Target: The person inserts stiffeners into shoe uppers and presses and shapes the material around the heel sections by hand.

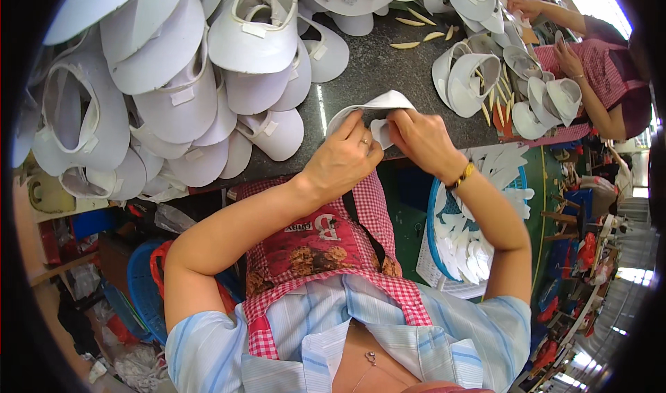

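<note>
At the near edge of the dark table point(374, 67), both hands are working on one white visor piece point(374, 105) that is lying half on the tabletop and half lifted toward the person. The left hand point(343, 158) is pinching the piece's near rim, thumb and fingers closed on it, while the right hand point(420, 140) is gripping a small white tab point(381, 131) and pressing it against the underside of the same piece. By the look of it, the tab is being fixed or folded into place, and that step is midway; the move to follow is likely calling for firm thumb pressure along the tab while the left hand is holding the brim steady so it is not sliding. Room is running tight: a tall heap of finished white visors point(173, 95) is crowding the left half of the table, just beside the left hand, and smaller stacks point(472, 74) are sitting near the right, where another person's hands point(565, 56) are busy. Only the bare strip ahead of the piece is staying open. Below the table edge, a blue basket of white cut pieces point(461, 233) is waiting near the right elbow.
</note>
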Demonstrator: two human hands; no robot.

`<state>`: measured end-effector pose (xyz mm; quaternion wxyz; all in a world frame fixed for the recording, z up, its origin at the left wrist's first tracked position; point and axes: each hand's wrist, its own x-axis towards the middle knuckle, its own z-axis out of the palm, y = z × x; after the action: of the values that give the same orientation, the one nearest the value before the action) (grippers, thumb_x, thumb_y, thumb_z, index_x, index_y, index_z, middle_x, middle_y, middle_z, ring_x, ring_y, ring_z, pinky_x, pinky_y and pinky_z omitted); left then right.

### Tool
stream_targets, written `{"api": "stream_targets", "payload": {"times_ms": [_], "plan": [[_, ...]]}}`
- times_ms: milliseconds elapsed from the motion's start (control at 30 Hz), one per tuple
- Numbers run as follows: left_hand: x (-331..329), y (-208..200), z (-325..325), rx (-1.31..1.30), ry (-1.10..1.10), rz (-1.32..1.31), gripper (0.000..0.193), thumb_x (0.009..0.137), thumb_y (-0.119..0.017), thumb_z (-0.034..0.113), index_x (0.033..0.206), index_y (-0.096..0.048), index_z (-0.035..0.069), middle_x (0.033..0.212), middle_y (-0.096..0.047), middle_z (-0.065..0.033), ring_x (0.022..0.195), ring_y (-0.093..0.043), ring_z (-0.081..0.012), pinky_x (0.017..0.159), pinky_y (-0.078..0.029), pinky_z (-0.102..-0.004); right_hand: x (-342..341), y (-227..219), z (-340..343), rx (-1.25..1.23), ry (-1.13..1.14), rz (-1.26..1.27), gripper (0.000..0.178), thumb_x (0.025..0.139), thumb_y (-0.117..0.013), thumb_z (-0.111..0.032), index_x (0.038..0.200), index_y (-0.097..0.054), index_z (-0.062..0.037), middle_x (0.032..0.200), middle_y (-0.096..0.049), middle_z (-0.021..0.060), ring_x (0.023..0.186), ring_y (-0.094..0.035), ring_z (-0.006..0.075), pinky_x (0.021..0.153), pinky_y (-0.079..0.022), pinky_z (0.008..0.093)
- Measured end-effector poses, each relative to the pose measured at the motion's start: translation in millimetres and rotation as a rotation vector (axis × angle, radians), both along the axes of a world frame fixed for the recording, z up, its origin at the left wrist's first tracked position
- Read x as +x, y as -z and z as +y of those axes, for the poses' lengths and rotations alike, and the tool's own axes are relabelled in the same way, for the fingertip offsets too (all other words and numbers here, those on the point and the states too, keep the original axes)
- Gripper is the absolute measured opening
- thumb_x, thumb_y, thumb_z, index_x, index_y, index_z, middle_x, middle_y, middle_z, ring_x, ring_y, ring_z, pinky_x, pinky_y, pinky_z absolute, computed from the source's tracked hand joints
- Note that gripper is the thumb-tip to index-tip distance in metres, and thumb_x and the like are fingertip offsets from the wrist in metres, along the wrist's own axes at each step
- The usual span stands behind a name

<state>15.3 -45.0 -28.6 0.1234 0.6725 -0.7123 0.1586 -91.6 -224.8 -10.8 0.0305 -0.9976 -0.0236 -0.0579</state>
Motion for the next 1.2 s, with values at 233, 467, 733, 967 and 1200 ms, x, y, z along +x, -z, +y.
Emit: {"api": "stream_targets", "payload": {"times_ms": [233,467,733,967,1200], "plan": [[-16,5,-10,0.018,-0.123,-0.038,0.033,0.078,-0.054,0.014,0.106,-0.062,-0.002,0.094,-0.062,-0.017,0.103,-0.057,-0.031,0.11,-0.03,-0.0438,-4,4,11,0.091,-0.017,-0.173,0.017,0.079,-0.061,-0.01,0.092,-0.055,-0.0005,0.094,-0.057,0.0139,0.084,-0.063,0.0276,0.064,-0.053,0.0355],[-24,6,-12,0.151,-0.229,-0.251,0.038,0.079,-0.052,0.015,0.11,-0.063,-0.005,0.101,-0.061,-0.0125,0.109,-0.053,-0.0265,0.114,-0.023,-0.042,-12,5,11,-0.073,-0.031,-0.185,0.017,0.075,-0.058,-0.006,0.089,-0.055,0.0029,0.097,-0.057,0.0138,0.089,-0.061,0.0256,0.071,-0.054,0.032],[-17,11,-7,0.105,-0.165,-0.327,0.033,0.079,-0.052,0.013,0.104,-0.064,-0.004,0.098,-0.064,-0.014,0.103,-0.058,-0.0245,0.111,-0.031,-0.037,-21,24,9,0.099,-0.048,-0.262,0.031,0.075,-0.058,-0.006,0.104,-0.062,0.0021,0.106,-0.06,0.0116,0.098,-0.06,0.0248,0.078,-0.053,0.0328],[1,14,2,-0.142,-0.054,0.033,0.03,0.079,-0.056,0.01,0.106,-0.061,-0.003,0.11,-0.065,-0.0192,0.108,-0.062,-0.0262,0.104,-0.041,-0.0382,-16,21,17,0.04,-0.021,-0.284,0.029,0.073,-0.059,-0.007,0.101,-0.062,0.0014,0.102,-0.061,0.012,0.098,-0.06,0.0262,0.084,-0.052,0.0341],[5,19,8,-0.158,0.05,0.044,0.033,0.077,-0.056,0.01,0.106,-0.063,-0.005,0.11,-0.064,-0.0195,0.11,-0.06,-0.0303,0.103,-0.041,-0.0426,-18,27,17,0.149,-0.098,-0.348,0.022,0.073,-0.059,-0.006,0.094,-0.06,0.0003,0.098,-0.061,0.0112,0.095,-0.06,0.0275,0.085,-0.051,0.0356]]}}
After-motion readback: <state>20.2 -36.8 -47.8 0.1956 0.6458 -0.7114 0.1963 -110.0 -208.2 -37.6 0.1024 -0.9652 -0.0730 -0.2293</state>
